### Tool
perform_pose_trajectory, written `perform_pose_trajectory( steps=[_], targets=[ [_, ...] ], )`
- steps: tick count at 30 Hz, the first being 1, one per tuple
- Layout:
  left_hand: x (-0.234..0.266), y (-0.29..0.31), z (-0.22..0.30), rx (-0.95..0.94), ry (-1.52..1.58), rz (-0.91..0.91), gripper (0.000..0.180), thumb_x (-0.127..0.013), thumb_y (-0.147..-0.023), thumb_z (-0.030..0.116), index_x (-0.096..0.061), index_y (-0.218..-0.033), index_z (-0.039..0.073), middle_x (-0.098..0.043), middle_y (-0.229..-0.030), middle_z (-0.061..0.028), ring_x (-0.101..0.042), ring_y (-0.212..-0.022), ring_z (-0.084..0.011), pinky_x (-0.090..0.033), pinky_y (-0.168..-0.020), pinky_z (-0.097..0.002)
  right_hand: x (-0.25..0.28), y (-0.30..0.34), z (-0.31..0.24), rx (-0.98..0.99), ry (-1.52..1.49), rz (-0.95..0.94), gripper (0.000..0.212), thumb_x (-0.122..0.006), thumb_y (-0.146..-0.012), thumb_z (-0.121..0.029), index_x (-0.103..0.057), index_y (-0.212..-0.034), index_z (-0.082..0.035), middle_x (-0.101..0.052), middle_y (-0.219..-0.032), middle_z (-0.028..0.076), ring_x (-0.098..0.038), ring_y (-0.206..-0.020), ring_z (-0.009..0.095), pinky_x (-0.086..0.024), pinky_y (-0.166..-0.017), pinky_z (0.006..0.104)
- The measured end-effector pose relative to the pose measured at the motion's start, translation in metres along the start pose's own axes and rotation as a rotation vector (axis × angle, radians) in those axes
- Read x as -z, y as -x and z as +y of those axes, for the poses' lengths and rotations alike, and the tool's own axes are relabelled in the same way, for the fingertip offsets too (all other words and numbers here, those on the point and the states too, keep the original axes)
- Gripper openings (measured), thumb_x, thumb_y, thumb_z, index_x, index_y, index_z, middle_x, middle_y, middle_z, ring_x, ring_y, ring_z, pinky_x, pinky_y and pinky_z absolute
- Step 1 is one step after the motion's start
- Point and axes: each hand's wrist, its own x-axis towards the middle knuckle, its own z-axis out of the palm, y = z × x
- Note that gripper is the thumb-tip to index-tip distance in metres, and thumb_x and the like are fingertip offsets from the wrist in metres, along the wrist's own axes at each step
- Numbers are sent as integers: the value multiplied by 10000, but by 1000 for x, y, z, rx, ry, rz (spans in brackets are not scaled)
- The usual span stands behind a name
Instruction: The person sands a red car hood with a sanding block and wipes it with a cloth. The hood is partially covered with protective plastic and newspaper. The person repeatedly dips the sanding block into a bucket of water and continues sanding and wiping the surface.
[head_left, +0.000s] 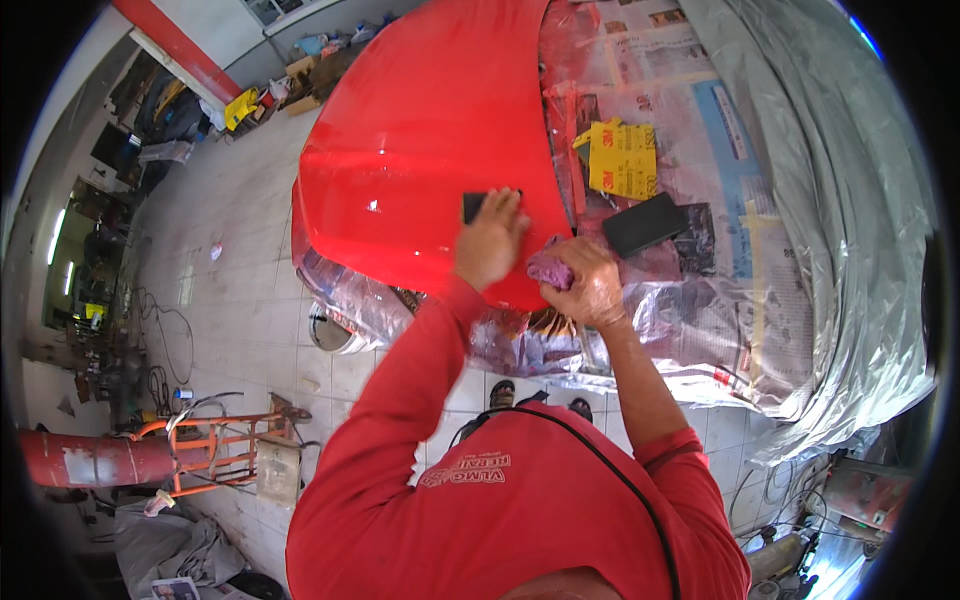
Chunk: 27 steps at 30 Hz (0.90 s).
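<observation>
My left hand (490, 240) lies flat over a black sanding pad (474, 207) and presses it to the glossy red car hood (420, 110). The fingers cover much of the pad, so its underside is hidden. Close by on the right, my right hand (592, 285) is closed around a crumpled purple cloth (550, 268) at the hood's near right corner. Yellow sandpaper sheets (622, 160) and a black rectangular block (644, 225) rest on the newspaper masking (690, 120) to the right of the hood.
Grey plastic sheeting (800, 150) drapes the right side. Beneath the hood's near left edge a white bucket (335, 330) stands on the tiled floor (240, 240). An orange hand truck (220, 450) and a red cylinder (90, 472) are at lower left. A black hose (620, 480) crosses my shirt.
</observation>
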Motion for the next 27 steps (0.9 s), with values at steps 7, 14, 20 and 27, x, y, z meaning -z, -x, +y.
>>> perform_pose_trajectory(
  steps=[7, 14, 20, 27],
  targets=[
    [35, -8, -73, 414, -172, -89, 728, -388, -1147, 476, -414, -1590, -101, -408, -1649, -331, -327, -1582, -470, -207, -1332, -517, 4, -7, -6, -152, -234, 99, 305, -813, -785, -164, -755, -1053, -30, -763, -1031, 174, -745, -974, 383, -594, -896, 449],
    [6, 49, 51, -142, 91, -25, 612, -376, -1160, 440, -477, -1613, 41, -419, -1704, -169, -358, -1598, -328, -234, -1331, -478, 16, 9, 12, -280, -333, 162, 282, -761, -879, -183, -727, -1112, -26, -752, -1015, 202, -751, -929, 379, -591, -847, 432],
    [37, 25, -62, 469, -69, -23, 678, -338, -1159, 500, -422, -1641, 30, -362, -1731, -182, -291, -1622, -373, -292, -1315, -458, 14, -3, 1, -314, -331, 157, 293, -752, -901, -203, -715, -1125, -18, -738, -995, 214, -740, -927, 404, -581, -846, 441],
    [-9, 81, 69, -89, 21, 110, 522, -479, -1131, 298, -527, -1592, 60, -463, -1681, -151, -396, -1581, -324, -290, -1313, -442, 13, 5, 12, -348, -341, 158, 298, -766, -911, -215, -721, -1124, -12, -751, -998, 205, -749, -896, 374, -587, -836, 426]
  ],
)
